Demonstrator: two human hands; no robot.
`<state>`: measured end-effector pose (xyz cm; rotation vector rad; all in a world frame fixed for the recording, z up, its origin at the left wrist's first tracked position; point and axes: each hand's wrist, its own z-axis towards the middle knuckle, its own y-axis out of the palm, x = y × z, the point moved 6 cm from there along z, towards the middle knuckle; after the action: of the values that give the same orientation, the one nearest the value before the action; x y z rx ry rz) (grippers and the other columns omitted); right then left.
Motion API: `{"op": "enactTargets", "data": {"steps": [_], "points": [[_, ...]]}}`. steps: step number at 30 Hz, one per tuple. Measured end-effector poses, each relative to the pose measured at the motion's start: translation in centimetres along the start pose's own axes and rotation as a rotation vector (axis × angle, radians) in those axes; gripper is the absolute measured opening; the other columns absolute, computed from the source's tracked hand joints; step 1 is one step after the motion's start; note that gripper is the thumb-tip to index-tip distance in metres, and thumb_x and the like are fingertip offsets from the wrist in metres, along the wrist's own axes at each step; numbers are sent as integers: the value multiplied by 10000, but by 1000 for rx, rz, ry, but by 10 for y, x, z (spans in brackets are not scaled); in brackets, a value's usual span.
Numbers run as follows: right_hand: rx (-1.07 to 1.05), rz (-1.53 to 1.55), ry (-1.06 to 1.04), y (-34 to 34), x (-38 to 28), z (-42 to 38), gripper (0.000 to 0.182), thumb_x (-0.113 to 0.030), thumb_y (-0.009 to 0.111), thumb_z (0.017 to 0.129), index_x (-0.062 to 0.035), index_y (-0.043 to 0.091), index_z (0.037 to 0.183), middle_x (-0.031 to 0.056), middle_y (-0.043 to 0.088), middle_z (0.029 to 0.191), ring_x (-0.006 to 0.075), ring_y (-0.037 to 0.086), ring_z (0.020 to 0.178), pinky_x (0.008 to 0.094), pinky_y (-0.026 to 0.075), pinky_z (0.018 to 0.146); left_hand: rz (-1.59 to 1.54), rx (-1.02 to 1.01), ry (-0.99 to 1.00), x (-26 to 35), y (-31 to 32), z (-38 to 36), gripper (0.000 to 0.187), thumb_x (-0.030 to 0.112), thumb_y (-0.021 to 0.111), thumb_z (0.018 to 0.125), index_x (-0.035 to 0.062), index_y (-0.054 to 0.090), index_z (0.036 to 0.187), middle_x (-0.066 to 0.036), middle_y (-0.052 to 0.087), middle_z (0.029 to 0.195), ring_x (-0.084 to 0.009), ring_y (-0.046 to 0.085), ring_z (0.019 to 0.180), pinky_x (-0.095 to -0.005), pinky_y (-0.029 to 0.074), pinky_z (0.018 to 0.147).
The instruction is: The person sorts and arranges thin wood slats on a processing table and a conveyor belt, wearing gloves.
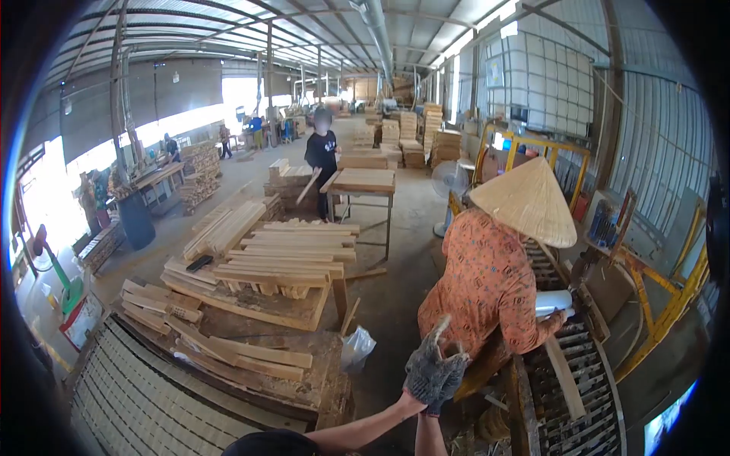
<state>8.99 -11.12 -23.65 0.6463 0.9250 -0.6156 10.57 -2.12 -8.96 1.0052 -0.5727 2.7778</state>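
Observation:
My left hand (427,372), in a worn grey knit glove, is raised in front of me at lower centre. One pale-tipped finger points up, apart from the rest, and I see nothing held. My right hand (450,378), also in a grey glove, overlaps it from behind on the right; its fingers are largely hidden. Just beyond both hands, a person in an orange patterned shirt (487,266) and a conical straw hat (528,201) bends over a roller conveyor (601,384). A wooden board (563,376) lies on the rollers near that person's white-sleeved arm (553,302).
A low wooden table (304,315) with stacked wood strips (285,254) stands to the left. A slatted machine bed (167,387) fills the lower left. A plastic bag (357,349) hangs at the table's corner. Another person (322,156) stands beside a workbench (365,178), holding a board.

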Motion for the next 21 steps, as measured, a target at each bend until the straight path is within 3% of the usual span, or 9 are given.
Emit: {"op": "enactTargets", "data": {"steps": [4,5,8,12,13,16,17,20,21], "points": [[112,825,391,8,22,15,371,-112,701,882,-11,645,1235,112,676,1184,223,634,1083,365,490,971,-250,5,-157,-40,19,8,521,278,545,991,65,476,1461,-155,501,1463,-321,492,1337,-446,410,1073],[146,878,399,10,24,17,346,-95,690,888,-9,653,1221,107,687,1163,216,645,1060,362,499,956,-382,-7,-157,-43,11,26,564,350,532,1002,69,455,1484,-134,530,1449,-303,515,1327,-420,434,1048],[27,-225,-105,30,-25,11,227,-60,622,913,-4,698,1120,98,722,1017,189,663,944,340,510,886,-700,-150,-189,-53,12,63,624,464,446,1031,55,433,1502,-136,561,1424,-297,579,1264,-399,485,989],[149,-159,-78,36,-27,22,205,-7,576,904,13,705,1061,88,730,971,177,656,938,326,503,855,-1163,-279,-388,-75,25,83,628,455,387,1057,-4,428,1483,-170,581,1382,-272,656,1121,-408,530,935],[141,-249,-129,39,-35,24,196,-25,578,909,9,707,1053,98,732,972,188,663,940,331,506,851,-1182,-209,-414,-75,22,87,635,453,348,1071,-36,420,1470,-172,614,1328,-245,674,1062,-425,543,924],[135,-482,-272,44,-57,36,185,-71,586,919,-3,712,1036,119,735,976,216,679,945,343,512,844,-1866,-52,-270,-87,18,90,602,433,353,1074,-35,457,1438,-215,642,1287,-258,687,1039,-458,552,895],[123,-492,-295,49,-61,41,185,-79,588,919,-6,713,1035,121,735,976,221,680,945,346,513,843,-2029,-48,-226,-75,13,90,540,413,367,1083,28,469,1448,-181,649,1287,-252,680,1036,-537,506,986],[25,-412,-336,64,-73,53,188,-103,596,920,-13,715,1033,128,735,977,235,685,945,352,515,841,-2377,205,-446,-45,21,74,475,386,367,1095,121,471,1475,-87,646,1320,-244,668,1056,-597,380,1114],[-26,-371,-355,70,-76,57,189,-111,598,920,-15,716,1032,130,735,977,240,686,945,354,516,840,-2396,166,-378,-30,14,72,442,365,372,1097,150,480,1468,-65,625,1262,-219,637,1044,-607,363,1123]]}}
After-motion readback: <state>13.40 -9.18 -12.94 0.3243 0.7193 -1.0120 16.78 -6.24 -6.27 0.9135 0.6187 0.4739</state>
